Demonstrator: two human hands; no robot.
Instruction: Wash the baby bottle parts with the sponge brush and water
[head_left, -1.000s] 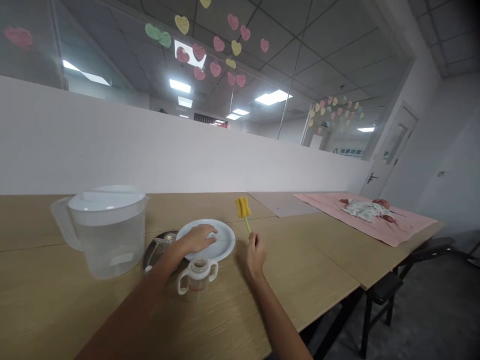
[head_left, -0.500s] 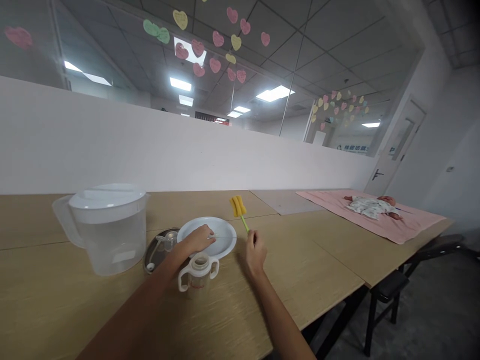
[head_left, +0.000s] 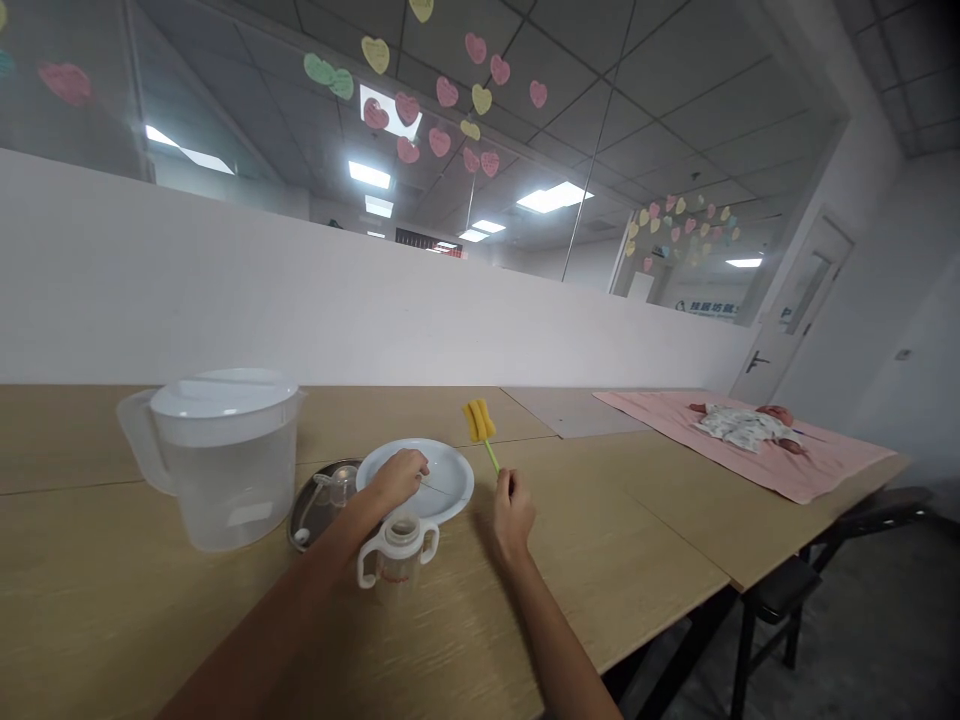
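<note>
A training room or office, it seems — ceiling panels (head_left: 555, 197) at twelve o'clock, lettered glass (head_left: 712, 309) and a door (head_left: 796, 300) at two o'clock.

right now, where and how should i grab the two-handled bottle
Best by the curved left handle of the bottle, coming in from its left with the left hand. The bottle stands upright with its mouth open and a handle sticking out on each side, so a level grip there should keep fingers off the rim.
</note>
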